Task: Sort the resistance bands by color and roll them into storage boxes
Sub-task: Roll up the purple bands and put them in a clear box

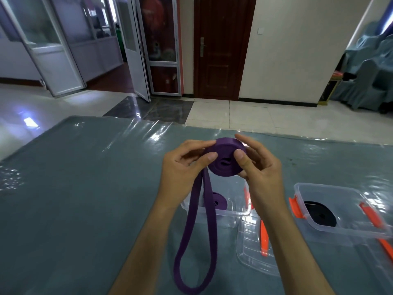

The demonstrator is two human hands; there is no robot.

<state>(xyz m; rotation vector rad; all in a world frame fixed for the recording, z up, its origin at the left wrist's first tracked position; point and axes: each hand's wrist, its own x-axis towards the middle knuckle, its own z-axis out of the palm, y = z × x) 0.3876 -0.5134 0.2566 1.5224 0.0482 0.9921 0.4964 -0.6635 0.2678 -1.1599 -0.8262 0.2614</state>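
Note:
A purple resistance band (223, 160) is partly wound into a thick roll held above the table. My left hand (182, 167) pinches the roll's left side with thumb and fingers. My right hand (257, 165) grips its right side, thumb pressed on the front face. The unrolled part of the band hangs down as a long loop (197, 241) toward the table's near edge. Below the hands stands a clear storage box (223, 213) with a rolled purple band (219, 201) inside. A second clear box (340, 228) at the right holds a rolled black band (321, 213).
The table (85, 199) is covered in grey-green cloth under clear plastic. A clear lid with orange clips (255, 252) lies between the two boxes. Orange latches (295, 207) stick out from the right box. Beyond the far edge lies a tiled floor and a brown door.

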